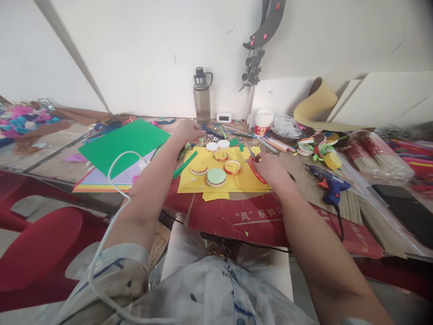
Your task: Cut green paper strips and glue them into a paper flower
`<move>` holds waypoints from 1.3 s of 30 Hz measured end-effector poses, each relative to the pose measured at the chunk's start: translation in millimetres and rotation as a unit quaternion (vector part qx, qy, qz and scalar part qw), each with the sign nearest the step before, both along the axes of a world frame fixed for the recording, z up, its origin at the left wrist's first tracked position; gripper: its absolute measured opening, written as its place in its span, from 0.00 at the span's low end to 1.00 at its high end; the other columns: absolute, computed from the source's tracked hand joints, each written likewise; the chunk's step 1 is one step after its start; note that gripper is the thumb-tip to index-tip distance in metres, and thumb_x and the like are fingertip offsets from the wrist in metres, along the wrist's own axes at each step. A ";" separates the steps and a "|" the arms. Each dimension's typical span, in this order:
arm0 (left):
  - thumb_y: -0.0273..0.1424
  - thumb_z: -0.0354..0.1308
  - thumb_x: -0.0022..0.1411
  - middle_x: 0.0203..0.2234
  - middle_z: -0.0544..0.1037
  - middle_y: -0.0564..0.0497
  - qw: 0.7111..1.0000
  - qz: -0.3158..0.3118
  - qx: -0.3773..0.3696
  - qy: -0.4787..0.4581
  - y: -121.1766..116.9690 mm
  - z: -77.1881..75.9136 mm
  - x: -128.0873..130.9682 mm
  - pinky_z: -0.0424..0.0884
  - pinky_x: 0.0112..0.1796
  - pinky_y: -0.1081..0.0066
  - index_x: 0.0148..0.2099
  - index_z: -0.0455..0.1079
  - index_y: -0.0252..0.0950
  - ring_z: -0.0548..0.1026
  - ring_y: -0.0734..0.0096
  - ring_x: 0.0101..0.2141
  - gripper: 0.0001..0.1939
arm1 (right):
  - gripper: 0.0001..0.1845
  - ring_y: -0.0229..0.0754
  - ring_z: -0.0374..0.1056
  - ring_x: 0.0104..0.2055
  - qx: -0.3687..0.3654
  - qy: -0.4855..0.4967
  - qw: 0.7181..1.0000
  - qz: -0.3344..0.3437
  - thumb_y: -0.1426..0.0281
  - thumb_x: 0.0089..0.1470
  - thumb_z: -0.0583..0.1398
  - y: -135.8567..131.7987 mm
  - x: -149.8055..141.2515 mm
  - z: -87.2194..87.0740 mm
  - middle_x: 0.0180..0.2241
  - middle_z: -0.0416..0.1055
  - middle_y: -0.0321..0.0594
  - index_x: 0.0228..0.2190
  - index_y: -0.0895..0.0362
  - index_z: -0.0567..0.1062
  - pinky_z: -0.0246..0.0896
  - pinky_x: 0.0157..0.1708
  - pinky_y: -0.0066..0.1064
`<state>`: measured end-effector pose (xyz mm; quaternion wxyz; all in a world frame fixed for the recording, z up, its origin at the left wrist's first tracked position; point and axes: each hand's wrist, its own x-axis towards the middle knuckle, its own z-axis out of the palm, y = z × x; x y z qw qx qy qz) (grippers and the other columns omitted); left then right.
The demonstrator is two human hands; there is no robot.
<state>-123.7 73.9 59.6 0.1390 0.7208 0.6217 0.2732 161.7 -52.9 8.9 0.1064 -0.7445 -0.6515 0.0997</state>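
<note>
My right hand (269, 169) is closed round red-handled scissors (256, 170) at the right edge of a yellow paper sheet (196, 183). On that sheet lie several round paper rings and discs, among them a pale green disc (216, 177) and a red-rimmed ring (232, 167). My left hand (185, 132) reaches far forward to the back of the table near a grey water bottle (202, 95). Its fingers curl down over small scraps, and what they hold is hidden.
A green sheet (125, 144) lies on stacked coloured paper at left. A blue glue gun (329, 185) rests on cardboard at right, next to bundled sticks (367, 155) and a black phone (406, 210). A white cup (263, 122) and finished rings (306, 146) sit behind. Red chair (40, 253) at lower left.
</note>
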 end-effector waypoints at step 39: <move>0.39 0.65 0.63 0.24 0.82 0.49 0.955 -0.071 0.044 -0.283 -2.3 -53.2 51.2 0.65 0.25 0.77 0.30 0.74 0.35 0.74 0.76 0.22 0.14 | 0.18 0.49 0.78 0.47 0.116 0.029 0.992 0.034 0.61 0.69 0.57 -16.0 -6.3 16.0 0.45 0.84 0.49 0.43 0.57 0.85 0.66 0.47 0.35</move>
